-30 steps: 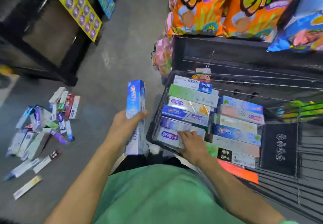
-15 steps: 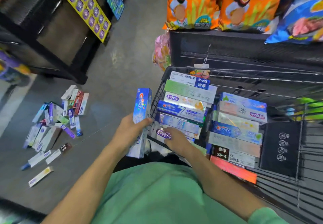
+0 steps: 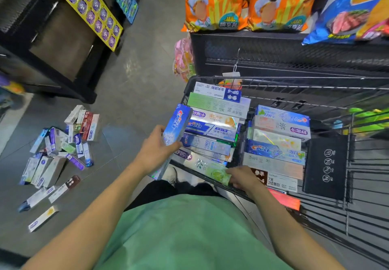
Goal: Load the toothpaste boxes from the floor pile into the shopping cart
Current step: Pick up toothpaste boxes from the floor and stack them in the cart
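Shopping cart (image 3: 328, 84) held two rows of stacked toothpaste boxes (image 3: 212, 130); floor pile (image 3: 56, 156) lay on grey aisle floor (image 3: 130, 75) beside black shelving (image 3: 52, 65); left hand (image 3: 155, 151) gripped blue box (image 3: 174, 130) at cart's left rim, right hand (image 3: 242, 178) grasped green box (image 3: 210, 169) inside.

blue box (image 3: 175, 127): gripped in my left hand (image 3: 154, 150), tilted over the cart's left rim | cart (image 3: 328, 212): black wire, two rows of toothpaste boxes (image 3: 277, 141) lying flat, stacked | green box (image 3: 212, 169): nearest row, under my right hand (image 3: 242, 178) | floor pile (image 3: 56, 153): loose scattered boxes, well left of cart
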`<state>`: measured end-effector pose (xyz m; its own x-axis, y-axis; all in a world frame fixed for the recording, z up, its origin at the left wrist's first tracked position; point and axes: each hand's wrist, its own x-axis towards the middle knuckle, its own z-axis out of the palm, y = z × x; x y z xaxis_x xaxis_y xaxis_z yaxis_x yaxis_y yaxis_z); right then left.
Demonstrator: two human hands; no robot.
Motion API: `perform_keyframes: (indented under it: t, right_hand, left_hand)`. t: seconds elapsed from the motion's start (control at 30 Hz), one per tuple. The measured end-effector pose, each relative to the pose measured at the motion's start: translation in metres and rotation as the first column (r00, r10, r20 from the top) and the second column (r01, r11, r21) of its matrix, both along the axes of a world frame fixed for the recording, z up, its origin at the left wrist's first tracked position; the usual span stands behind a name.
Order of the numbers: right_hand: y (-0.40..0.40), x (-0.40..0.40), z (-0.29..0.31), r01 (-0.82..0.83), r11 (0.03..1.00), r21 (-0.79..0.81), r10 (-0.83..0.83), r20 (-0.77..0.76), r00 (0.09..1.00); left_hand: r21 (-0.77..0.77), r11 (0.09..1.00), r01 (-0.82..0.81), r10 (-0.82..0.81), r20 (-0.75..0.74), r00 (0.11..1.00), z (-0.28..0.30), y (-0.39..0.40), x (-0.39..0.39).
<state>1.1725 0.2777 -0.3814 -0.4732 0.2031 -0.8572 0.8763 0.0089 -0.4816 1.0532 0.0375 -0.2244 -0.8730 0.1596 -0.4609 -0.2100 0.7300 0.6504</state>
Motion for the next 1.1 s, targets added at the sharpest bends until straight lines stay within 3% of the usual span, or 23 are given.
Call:
perform_keyframes:
  t: [0.1, 0.2, 0.37, 0.5, 0.6, 0.7, 0.93, 1.07, 1.1]
  right_hand:
    - [-0.008, -0.007, -0.001, -0.081, 0.995, 0.052, 0.082, -0.018, 0.996]
    - [-0.003, -0.001, -0.005, -0.039, 0.998, 0.052, 0.040, -0.021, 0.999]
    - [0.010, 0.007, -0.003, 0.133, 0.988, 0.079, -0.125, -0.098, 0.987]
    - [0.014, 0.015, 0.010, 0.235, 0.968, 0.085, -0.222, -0.146, 0.964]
    - [0.015, 0.021, 0.020, 0.279, 0.960, 0.027, -0.268, -0.193, 0.944]
    - [0.010, 0.016, 0.025, 0.275, 0.961, -0.038, -0.276, -0.225, 0.935]
    - [0.002, 0.004, 0.018, 0.311, 0.949, -0.059, -0.317, -0.204, 0.926]
    - [0.008, 0.005, 0.012, 0.362, 0.925, -0.113, -0.377, -0.177, 0.909]
    - [0.010, 0.007, 0.010, 0.379, 0.919, -0.108, -0.392, -0.173, 0.903]
  left_hand:
    - [-0.092, 0.974, 0.206, -0.210, -0.036, 0.977, -0.008, 0.005, -0.010]
    - [-0.164, 0.895, 0.414, -0.425, -0.038, 0.904, -0.022, 0.014, -0.021]
    - [-0.398, 0.623, 0.673, -0.724, 0.030, 0.689, -0.054, 0.032, -0.036]
    - [-0.448, 0.383, 0.808, -0.888, 0.063, 0.456, -0.082, 0.054, -0.036]
    - [-0.444, 0.317, 0.838, -0.927, 0.043, 0.374, -0.104, 0.068, -0.030]
    - [-0.427, 0.304, 0.852, -0.932, 0.049, 0.358, -0.117, 0.078, -0.017]
    - [-0.400, 0.367, 0.840, -0.917, -0.004, 0.399, -0.130, 0.066, -0.010]
    - [-0.277, 0.622, 0.732, -0.769, -0.040, 0.638, -0.124, 0.050, -0.028]
    - [-0.303, 0.644, 0.703, -0.751, -0.072, 0.656, -0.124, 0.046, -0.036]
